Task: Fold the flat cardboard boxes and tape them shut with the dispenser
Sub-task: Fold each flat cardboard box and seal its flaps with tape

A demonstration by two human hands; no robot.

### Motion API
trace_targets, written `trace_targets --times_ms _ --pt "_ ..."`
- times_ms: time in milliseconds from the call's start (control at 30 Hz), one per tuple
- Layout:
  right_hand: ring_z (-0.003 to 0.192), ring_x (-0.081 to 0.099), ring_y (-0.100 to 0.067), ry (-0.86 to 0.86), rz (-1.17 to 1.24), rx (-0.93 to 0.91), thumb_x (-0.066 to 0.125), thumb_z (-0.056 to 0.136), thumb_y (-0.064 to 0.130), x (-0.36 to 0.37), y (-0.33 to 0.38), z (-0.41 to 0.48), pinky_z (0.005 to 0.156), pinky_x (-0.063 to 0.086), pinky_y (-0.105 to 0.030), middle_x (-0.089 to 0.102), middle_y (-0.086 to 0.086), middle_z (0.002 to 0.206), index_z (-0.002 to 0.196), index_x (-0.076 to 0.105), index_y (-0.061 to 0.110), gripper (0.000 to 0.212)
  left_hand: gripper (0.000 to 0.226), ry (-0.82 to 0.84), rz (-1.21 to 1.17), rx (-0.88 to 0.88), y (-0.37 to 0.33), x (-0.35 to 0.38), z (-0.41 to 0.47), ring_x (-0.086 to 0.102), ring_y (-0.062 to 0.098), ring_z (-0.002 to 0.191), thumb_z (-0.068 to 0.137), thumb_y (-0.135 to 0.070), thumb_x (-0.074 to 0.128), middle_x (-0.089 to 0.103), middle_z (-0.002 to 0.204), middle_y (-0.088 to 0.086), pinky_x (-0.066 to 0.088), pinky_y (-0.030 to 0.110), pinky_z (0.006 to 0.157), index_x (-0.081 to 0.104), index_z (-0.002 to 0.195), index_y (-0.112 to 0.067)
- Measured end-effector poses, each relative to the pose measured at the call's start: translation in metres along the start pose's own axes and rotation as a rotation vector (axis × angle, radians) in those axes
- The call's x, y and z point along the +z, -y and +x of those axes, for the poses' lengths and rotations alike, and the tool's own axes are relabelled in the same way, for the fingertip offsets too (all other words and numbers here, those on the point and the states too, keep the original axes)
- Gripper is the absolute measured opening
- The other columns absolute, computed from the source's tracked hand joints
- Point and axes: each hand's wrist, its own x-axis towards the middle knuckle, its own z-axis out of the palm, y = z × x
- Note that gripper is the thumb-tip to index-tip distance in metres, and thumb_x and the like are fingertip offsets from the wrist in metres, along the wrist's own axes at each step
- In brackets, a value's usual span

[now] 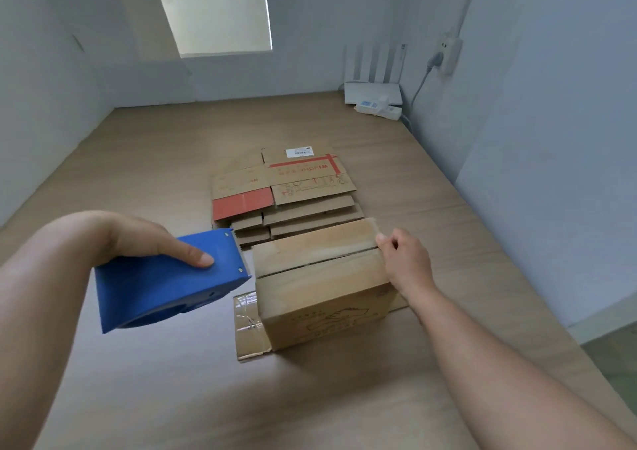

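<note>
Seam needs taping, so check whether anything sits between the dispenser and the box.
Nothing visible does. The dispenser in the left hand hangs just left of the box; the right hand grips its right edge.

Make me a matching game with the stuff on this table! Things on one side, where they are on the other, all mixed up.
Things:
1. tape dispenser
2. folded box
3. flat boxes
4. power strip

Places:
a. in the far right corner, by the wall
b. held in the left hand
c. stacked behind the folded box
d. standing up, pinched at its right edge by the right hand

Pairs: 1-b, 2-d, 3-c, 4-a
</note>
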Motion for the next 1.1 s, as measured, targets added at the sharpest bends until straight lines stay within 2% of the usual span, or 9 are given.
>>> trace_targets --times_ms 133,333,500,567,667,800,933,1033,1100 --pt "0.058 0.036 -0.011 -0.008 -0.03 -0.006 0.047 0.098 0.031 -0.001 0.0 0.0 0.049 0.025 -0.025 0.043 0.0 0.066 0.064 0.037 0.015 0.04 0.089 0.007 -0.092 0.001 0.017 0.006 0.018 0.073 0.029 0.083 0.028 -0.056 0.086 0.075 0.093 0.013 0.053 0.035 0.079 0.072 0.1 -0.005" --pt "0.057 0.036 -0.011 -0.031 -0.045 -0.002 0.049 0.098 0.029 0.001 0.002 0.0 0.049 0.025 -0.027 0.042 -0.001 0.062 0.062 0.036 0.014 0.041 0.098 0.001 -0.065 -0.053 0.036 0.009 0.045 0.073 0.028 0.086 0.021 -0.064 0.09 0.076 0.092 0.009 0.052 0.039 0.093 0.074 0.101 -0.01" --pt "0.057 0.035 -0.012 -0.05 -0.063 -0.001 0.05 0.097 0.03 0.003 0.001 0.001 0.049 0.025 -0.026 0.042 -0.002 0.062 0.062 0.036 0.013 0.041 0.099 -0.046 0.003 -0.093 0.016 0.021 0.055 0.072 0.027 0.087 0.022 -0.068 0.088 0.075 0.094 0.007 0.052 0.04 0.092 0.071 0.102 -0.014" --pt "0.057 0.035 -0.013 -0.056 -0.058 0.005 0.049 0.097 0.03 0.003 0.001 0.001 0.05 0.025 -0.027 0.042 -0.002 0.062 0.062 0.035 0.013 0.041 0.089 -0.141 0.091 -0.107 0.002 0.03 0.061 0.066 0.024 0.091 0.041 -0.071 0.083 0.068 0.1 0.003 0.05 0.035 0.088 0.064 0.108 -0.015" --pt "0.059 0.037 -0.018 -0.049 -0.064 0.004 0.049 0.097 0.03 0.002 0.001 0.0 0.05 0.025 -0.028 0.042 -0.002 0.062 0.062 0.035 0.013 0.041 0.06 -0.413 0.351 -0.058 -0.01 0.066 0.074 0.057 0.019 0.088 0.073 -0.066 0.066 0.057 0.092 -0.002 0.045 0.03 0.078 0.058 0.113 -0.021" --pt "0.057 0.035 -0.014 -0.04 -0.076 0.007 0.048 0.097 0.03 0.001 0.001 -0.001 0.049 0.024 -0.029 0.042 -0.003 0.062 0.062 0.034 0.013 0.042 0.04 -0.482 0.279 0.002 -0.001 0.092 0.088 0.056 0.018 0.082 0.084 -0.059 0.051 0.054 0.08 -0.003 0.041 0.028 0.067 0.053 0.096 -0.021" --pt "0.057 0.036 -0.013 -0.042 -0.08 -0.003 0.047 0.098 0.031 0.001 0.001 0.0 0.049 0.024 -0.03 0.043 -0.003 0.064 0.063 0.035 0.013 0.041 0.024 -0.624 0.21 -0.01 0.029 0.113 0.095 0.052 0.014 0.066 0.091 -0.038 0.045 0.053 0.072 -0.002 0.037 0.025 0.056 0.052 0.091 -0.015" --pt "0.057 0.037 -0.013 -0.045 -0.08 -0.008 0.048 0.097 0.031 0.003 -0.001 0.001 0.049 0.024 -0.029 0.044 -0.002 0.064 0.062 0.037 0.013 0.041 0.022 -0.649 0.147 -0.029 0.052 0.142 0.104 0.056 0.016 0.073 0.093 -0.035 0.047 0.056 0.077 -0.002 0.041 0.025 0.059 0.055 0.098 -0.015" --pt "0.057 0.037 -0.015 -0.045 -0.081 -0.009 0.048 0.097 0.032 0.002 0.0 0.001 0.049 0.023 -0.029 0.044 -0.003 0.063 0.063 0.037 0.013 0.041 0.022 -0.688 0.072 -0.04 0.058 0.154 0.105 0.052 0.018 0.074 0.095 -0.037 0.046 0.052 0.076 -0.003 0.039 0.025 0.063 0.053 0.093 -0.016"
